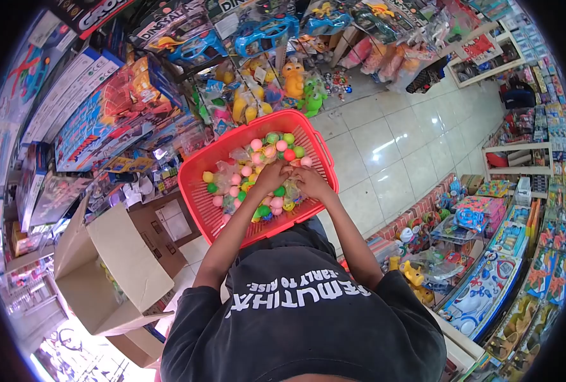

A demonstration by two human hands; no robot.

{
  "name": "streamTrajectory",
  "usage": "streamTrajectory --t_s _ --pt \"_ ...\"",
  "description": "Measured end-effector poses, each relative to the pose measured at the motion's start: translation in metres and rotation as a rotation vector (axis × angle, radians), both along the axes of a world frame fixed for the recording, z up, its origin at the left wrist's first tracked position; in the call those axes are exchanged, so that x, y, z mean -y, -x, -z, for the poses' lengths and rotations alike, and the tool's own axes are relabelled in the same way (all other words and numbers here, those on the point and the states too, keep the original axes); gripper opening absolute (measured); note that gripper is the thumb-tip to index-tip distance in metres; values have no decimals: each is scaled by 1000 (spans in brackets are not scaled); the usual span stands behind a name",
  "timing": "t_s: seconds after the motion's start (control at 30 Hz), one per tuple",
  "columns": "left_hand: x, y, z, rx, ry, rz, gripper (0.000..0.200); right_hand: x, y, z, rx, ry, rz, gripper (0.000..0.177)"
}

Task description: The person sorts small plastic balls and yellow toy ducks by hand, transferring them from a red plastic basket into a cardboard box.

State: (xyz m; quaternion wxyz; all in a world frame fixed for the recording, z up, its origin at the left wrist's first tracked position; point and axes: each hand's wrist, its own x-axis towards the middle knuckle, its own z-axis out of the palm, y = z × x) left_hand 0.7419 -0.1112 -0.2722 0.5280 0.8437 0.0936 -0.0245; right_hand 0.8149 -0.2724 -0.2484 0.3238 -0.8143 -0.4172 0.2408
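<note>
A red plastic basket (197, 207) with slatted sides sits in front of my body. Inside it lie many small coloured balls (234, 191) in pink, green, yellow and red, along with crumpled clear plastic bags (222, 178). My left hand (272, 177) is over the middle of the basket, fingers curled inward. Close beside it, my right hand (311, 182) has its fingers bent toward the left one. The fingertips of both hands nearly meet among the balls. Whatever they pinch is too small and covered to name.
An open cardboard box (114, 254) stands at left, near stacked boxed toys (114, 105). Bagged toys with blue goggles (267, 35) hang above the basket. Orange and green toy figures (293, 77) stand behind it. Tiled floor (385, 153) stretches right, toward packed toy shelves (487, 286).
</note>
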Motion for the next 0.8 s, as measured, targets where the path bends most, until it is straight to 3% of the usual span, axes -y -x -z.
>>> streamTrajectory --t_s 0.1,0.17,0.3,0.4,0.5,0.6,0.8 --pt "-3 0 -8 86 -82 99 33 5 -3 2 -139 60 14 22" --pt "-8 1 -19 -233 16 110 33 6 -4 2 -211 33 104 20" --pt "-12 9 -10 -260 54 145 43 2 -4 6 -209 29 254 24" --pt "-12 16 -11 -226 67 149 45 -3 2 -8 -83 252 166 34" --pt "-8 20 -7 -99 24 131 41 -5 2 -17 -95 317 36 47" --pt "-6 20 -9 -58 -4 71 41 4 7 15 93 222 -34 53" --pt "-4 22 -11 -110 194 8 37 -3 -4 -20 -130 383 -83 59"
